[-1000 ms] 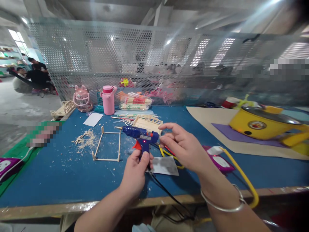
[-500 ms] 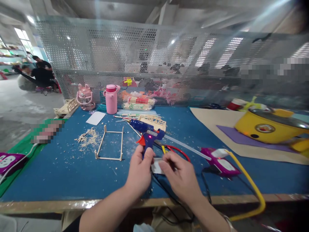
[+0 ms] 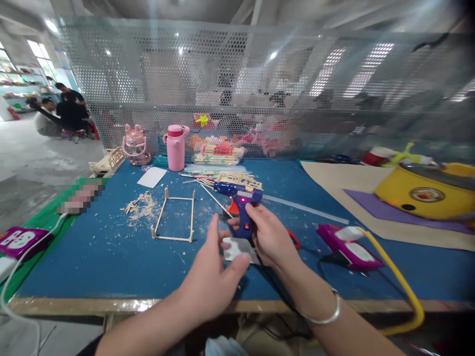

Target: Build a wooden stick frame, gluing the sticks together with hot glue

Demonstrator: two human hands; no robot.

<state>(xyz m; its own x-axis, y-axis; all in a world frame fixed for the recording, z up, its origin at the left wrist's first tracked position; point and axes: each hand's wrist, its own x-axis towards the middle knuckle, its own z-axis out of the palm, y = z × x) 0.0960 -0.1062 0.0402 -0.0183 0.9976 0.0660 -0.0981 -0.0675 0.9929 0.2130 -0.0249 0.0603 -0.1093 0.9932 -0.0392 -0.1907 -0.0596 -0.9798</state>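
My right hand (image 3: 273, 237) is wrapped round the handle of a blue hot glue gun (image 3: 237, 192), whose red light is on. Its nozzle points left, and a long translucent glue stick (image 3: 304, 207) sticks out of the back. My left hand (image 3: 210, 269) is off the gun, just left of its handle, with thumb and fingers apart. Below the handle, between the hands, lies a white card (image 3: 234, 248), partly covered by my fingers. Left of the hands, a rectangular frame of thin wooden sticks (image 3: 172, 239) with short upright corner posts rests on the blue table.
Wood scraps (image 3: 143, 205) lie beyond the frame. A pink flask (image 3: 175, 151) and a pink bottle (image 3: 136, 146) stand at the back, near bundled sticks (image 3: 217, 155). At right are a purple power strip (image 3: 351, 252) with a yellow cable (image 3: 399, 284) and a yellow electric pot (image 3: 411, 195).
The glue gun has passed from my left hand to my right, which now grips its handle. My left hand has let go and opened. The view has shifted slightly.
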